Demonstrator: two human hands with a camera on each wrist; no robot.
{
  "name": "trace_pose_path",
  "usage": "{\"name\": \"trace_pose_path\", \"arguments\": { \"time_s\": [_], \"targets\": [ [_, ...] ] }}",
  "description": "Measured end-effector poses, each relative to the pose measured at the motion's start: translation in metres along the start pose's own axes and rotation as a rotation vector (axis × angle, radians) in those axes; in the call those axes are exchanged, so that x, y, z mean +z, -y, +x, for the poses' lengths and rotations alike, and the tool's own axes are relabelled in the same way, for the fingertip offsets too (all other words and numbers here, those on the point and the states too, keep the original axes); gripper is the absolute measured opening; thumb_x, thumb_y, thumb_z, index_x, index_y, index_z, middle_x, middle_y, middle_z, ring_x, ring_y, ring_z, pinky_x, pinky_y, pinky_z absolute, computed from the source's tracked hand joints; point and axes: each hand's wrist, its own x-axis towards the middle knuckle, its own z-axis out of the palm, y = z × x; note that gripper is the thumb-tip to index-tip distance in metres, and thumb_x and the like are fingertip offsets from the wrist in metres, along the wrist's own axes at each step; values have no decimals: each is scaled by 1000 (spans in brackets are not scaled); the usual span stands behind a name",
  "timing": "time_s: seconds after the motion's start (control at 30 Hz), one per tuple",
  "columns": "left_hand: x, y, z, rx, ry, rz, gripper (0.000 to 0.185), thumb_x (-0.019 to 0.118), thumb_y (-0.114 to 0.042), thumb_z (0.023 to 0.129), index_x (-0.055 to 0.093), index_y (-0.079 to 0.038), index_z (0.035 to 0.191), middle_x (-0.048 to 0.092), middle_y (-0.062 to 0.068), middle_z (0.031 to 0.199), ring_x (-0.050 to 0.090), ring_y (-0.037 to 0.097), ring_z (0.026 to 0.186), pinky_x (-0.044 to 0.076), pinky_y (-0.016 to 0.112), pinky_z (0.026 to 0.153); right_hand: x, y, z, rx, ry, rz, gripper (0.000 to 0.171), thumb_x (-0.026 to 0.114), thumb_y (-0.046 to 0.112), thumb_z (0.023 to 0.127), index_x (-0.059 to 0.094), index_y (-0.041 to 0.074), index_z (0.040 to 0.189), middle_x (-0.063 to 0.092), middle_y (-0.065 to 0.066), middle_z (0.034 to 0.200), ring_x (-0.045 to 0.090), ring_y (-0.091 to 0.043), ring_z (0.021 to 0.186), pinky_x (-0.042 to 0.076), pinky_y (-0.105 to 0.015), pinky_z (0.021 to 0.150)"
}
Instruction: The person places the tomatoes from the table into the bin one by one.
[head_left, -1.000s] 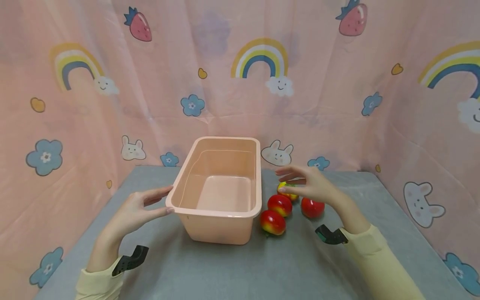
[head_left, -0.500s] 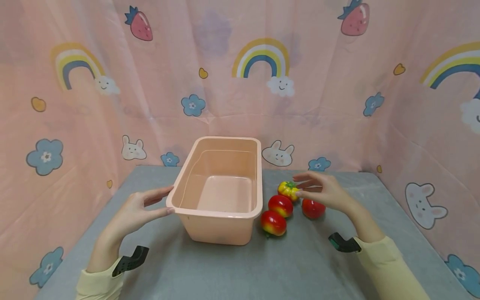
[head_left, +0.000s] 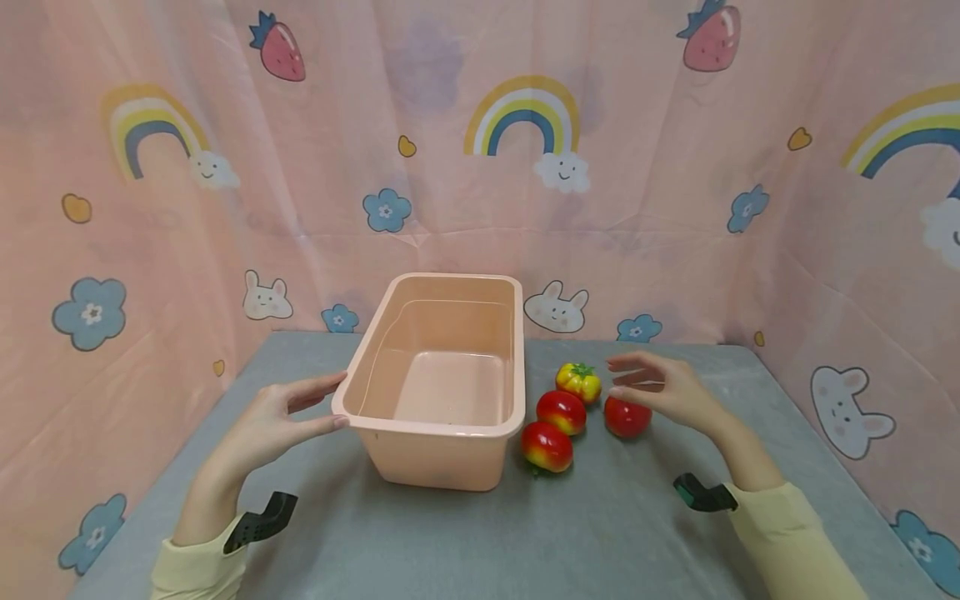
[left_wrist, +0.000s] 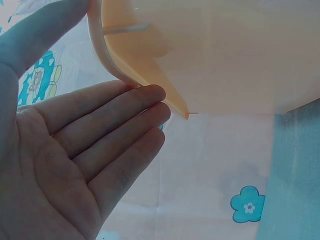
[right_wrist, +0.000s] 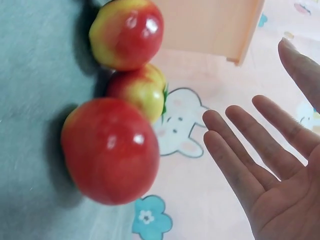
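My left hand (head_left: 268, 421) touches the rim of a peach plastic tub (head_left: 442, 429) at its near left corner. In the left wrist view its fingers are fairly straight, thumb and index finger against the rim. My right hand (head_left: 667, 387) hovers over a glossy red round fruit (head_left: 627, 418), fingers spread and holding nothing. Left of it lie a yellow ribbed fruit with a green top (head_left: 578, 382) and two red-and-yellow fruits (head_left: 561, 412), one nearer me (head_left: 547, 446). In the right wrist view the red fruit (right_wrist: 111, 151) stands apart from my fingers.
The grey table (head_left: 480, 550) carries the tub and fruits. A pink curtain (head_left: 337, 242) printed with rainbows, rabbits and flowers hangs behind and at both sides. The tub's inside floor shows bare. Dark wrist devices (head_left: 261, 521) sit on both sleeves.
My right hand has moved right, away from above the yellow fruit to over the red one, uncovering the yellow fruit. The left hand and tub stay in place.
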Motion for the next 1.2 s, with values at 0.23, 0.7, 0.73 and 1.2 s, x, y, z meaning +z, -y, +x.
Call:
{"name": "trace_pose_path", "arguments": {
  "time_s": [0.23, 0.7, 0.73, 1.2],
  "targets": [
    [0, 0, 0, 2, 1, 9, 59, 74, -42, 80, 57, -21, 133, 58, -7, 132, 56, 23, 122, 48, 40, 101, -2, -13, -6, 37, 1, 7, 45, 68, 35, 88, 56, 15, 127, 62, -10, 124, 61, -31, 110, 57, -37, 87],
    [0, -2, 0, 15, 3, 0, 58, 73, -40, 82, 56, -20, 133, 59, -4, 132, 56, 26, 122, 47, 40, 102, -4, -39, -12, 97, 1, -18, 51, 66, 37, 89, 53, 9, 130, 57, -16, 129, 55, -38, 117, 53, -51, 91],
    [0, -2, 0, 20, 5, -3, 58, 73, -39, 82, 56, -20, 133, 59, -3, 132, 56, 26, 122, 47, 41, 101, -4, -40, -13, 101, 0, -22, 52, 66, 37, 89, 53, 9, 130, 57, -16, 129, 55, -38, 117, 53, -52, 91],
    [-1, -4, 1, 8, 17, 9, 58, 73, -41, 82, 57, -20, 133, 59, -3, 132, 56, 27, 122, 48, 44, 101, 3, -58, -17, 141, 2, -35, 56, 66, 40, 88, 52, 9, 133, 57, -17, 130, 56, -39, 116, 50, -60, 90]
  ]
}}
